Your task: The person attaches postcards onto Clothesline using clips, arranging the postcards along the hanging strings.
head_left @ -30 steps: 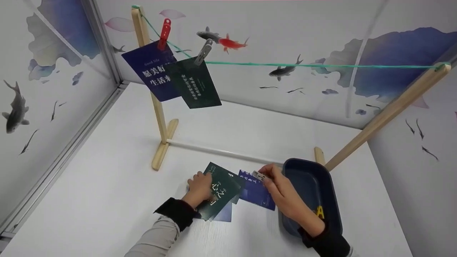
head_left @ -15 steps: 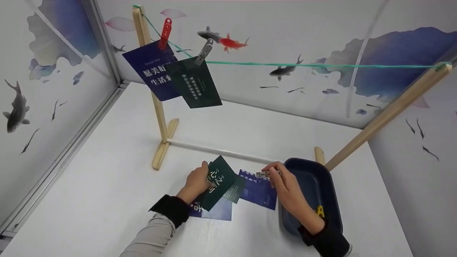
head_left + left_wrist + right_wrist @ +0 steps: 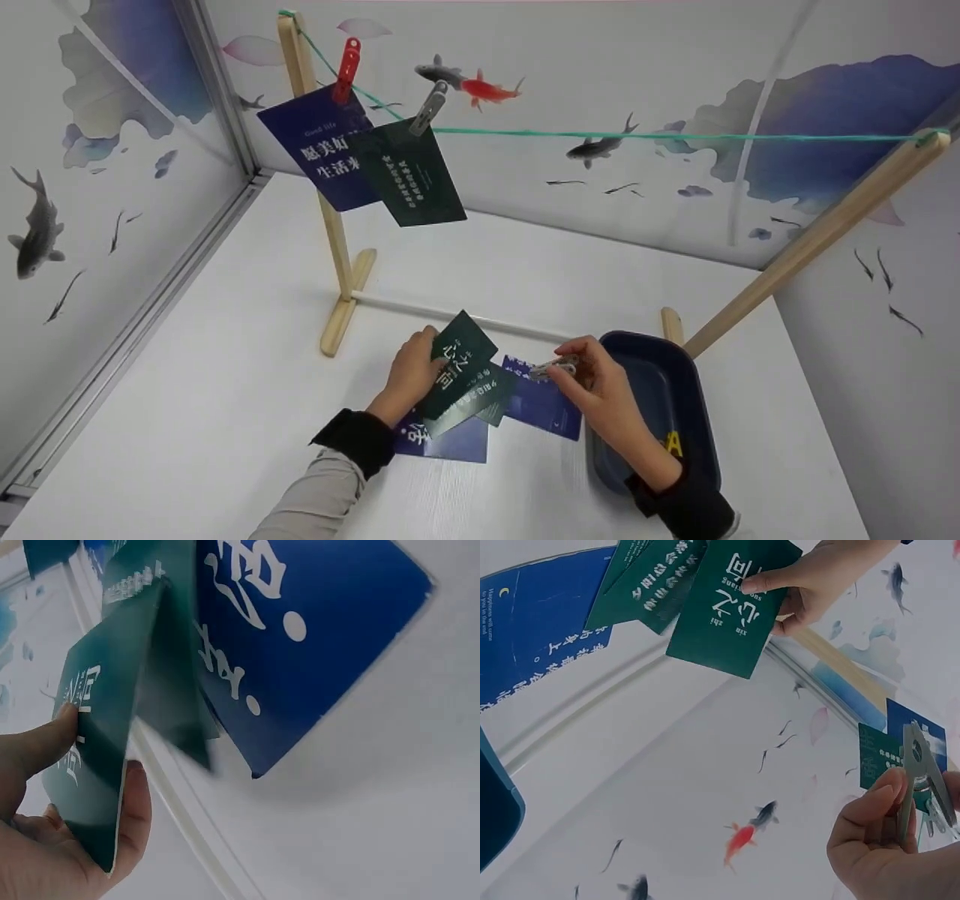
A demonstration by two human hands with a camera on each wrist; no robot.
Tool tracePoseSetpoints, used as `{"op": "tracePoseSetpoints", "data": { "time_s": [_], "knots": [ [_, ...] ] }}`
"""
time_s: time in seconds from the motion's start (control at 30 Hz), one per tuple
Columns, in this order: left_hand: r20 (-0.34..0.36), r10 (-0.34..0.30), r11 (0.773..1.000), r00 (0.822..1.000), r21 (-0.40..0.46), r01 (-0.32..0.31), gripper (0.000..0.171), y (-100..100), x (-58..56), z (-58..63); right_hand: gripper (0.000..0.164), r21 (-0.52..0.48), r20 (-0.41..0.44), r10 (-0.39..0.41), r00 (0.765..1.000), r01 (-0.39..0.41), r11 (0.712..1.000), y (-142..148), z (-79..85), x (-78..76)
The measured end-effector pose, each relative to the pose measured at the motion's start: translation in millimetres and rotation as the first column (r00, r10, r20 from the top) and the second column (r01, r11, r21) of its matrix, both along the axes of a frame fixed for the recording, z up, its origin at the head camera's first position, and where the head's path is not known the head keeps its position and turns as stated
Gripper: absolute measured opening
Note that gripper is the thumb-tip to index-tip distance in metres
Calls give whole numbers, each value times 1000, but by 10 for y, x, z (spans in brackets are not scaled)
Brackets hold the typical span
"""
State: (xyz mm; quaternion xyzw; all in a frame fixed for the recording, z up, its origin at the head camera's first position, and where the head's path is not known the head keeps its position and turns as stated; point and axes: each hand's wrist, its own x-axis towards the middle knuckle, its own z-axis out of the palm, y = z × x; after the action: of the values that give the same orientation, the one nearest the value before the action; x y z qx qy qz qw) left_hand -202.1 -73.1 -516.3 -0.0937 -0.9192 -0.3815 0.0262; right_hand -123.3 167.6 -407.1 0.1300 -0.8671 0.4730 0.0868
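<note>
my head view is bright and evenly lit, with only soft, faint shadows on the white table (image 3: 225,390). straight posts bow near the edges. my left wrist view is dimmer and smeared, the green card (image 3: 97,735) blurred; the right wrist view is sharper.

Staged tabletop booth — white table (image 3: 225,390), fish-mural panels (image 3: 675,112), card-drying line (image 3: 600,136)
</note>
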Motion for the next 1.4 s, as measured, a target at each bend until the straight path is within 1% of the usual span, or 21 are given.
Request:
{"op": "tracePoseSetpoints", "data": {
  "time_s": [0.1, 0.17, 0.27, 0.33, 0.43, 0.53, 0.6, 0.7, 0.73, 0.77, 0.83, 0.93, 1.0, 1.03, 1.13, 1.23, 1.33, 1.4],
  "knots": [
    [-9, -29, 1000, 1000, 2, 29, 18, -21, -7, 39, 29, 8, -15, -30, 999, 30, 1000, -8, 18, -38],
    [16, -62, 997, 998, 36, 62, 16, -26, -20, 89, 30, -5, -21, -30, 999, 30, 1000, -17, 54, -78],
    [62, -104, 986, 993, 141, 94, 17, -12, -45, 213, 30, -21, -63, 1, 998, -3, 1000, -33, 147, -172],
    [62, -116, 969, 991, 226, 99, 16, 3, -69, 326, 31, -30, -109, 29, 994, -33, 999, -46, 245, -253],
    [30, -90, 937, 995, 340, 74, 11, 41, -114, 525, 32, -55, -165, 50, 985, -60, 997, -89, 456, -389],
    [-34, -48, 898, 998, 435, 58, 11, 101, -167, 758, 33, -108, -181, 33, 983, -53, 993, -164, 732, -545],
    [-94, -10, 874, 996, 484, 54, 11, 147, -214, 921, 32, -145, -189, 11, 982, -39, 989, -228, 933, -662],
    [-195, 42, 824, 980, 561, 76, 15, 205, -274, 1151, 30, -175, -220, -5, 976, -34, 984, -333, 1228, -811],
    [-222, 61, 806, 973, 586, 83, 17, 221, -294, 1217, 29, -185, -239, -2, 971, -43, 982, -367, 1317, -855],
    [-250, 79, 793, 965, 602, 92, 17, 238, -315, 1270, 27, -191, -262, 1, 965, -53, 980, -399, 1398, -898],
    [-271, 109, 763, 956, 639, 94, 18, 269, -353, 1359, 24, -190, -315, 8, 949, -71, 979, -465, 1542, -974],
    [-272, 163, 734, 948, 676, 67, 18, 297, -411, 1444, 18, -166, -402, 0, 916, -73, 983, -568, 1691, -1108],
    [-254, 199, 709, 946, 704, 41, 19, 314, -442, 1470, 17, -128, -443, -14, 896, -48, 991, -626, 1745, -1191],
    [-246, 217, 699, 945, 715, 26, 19, 321, -452, 1473, 17, -120, -455, -22, 890, -37, 992, -652, 1754, -1228],
    [-218, 258, 679, 941, 734, -16, 21, 332, -461, 1457, 17, -112, -467, -63, 882, 12, 994, -706, 1741, -1315],
    [-201, 289, 674, 936, 737, -50, 25, 333, -459, 1451, 16, -124, -469, -95, 878, 41, 991, -733, 1730, -1376],
    [-195, 309, 662, 931, 747, -64, 28, 331, -473, 1486, 17, -126, -479, -101, 872, 46, 991, -743, 1770, -1440],
    [-188, 315, 654, 930, 754, -69, 28, 333, -488, 1522, 16, -118, -485, -90, 870, 37, 992, -747, 1819, -1486]
  ]
}}
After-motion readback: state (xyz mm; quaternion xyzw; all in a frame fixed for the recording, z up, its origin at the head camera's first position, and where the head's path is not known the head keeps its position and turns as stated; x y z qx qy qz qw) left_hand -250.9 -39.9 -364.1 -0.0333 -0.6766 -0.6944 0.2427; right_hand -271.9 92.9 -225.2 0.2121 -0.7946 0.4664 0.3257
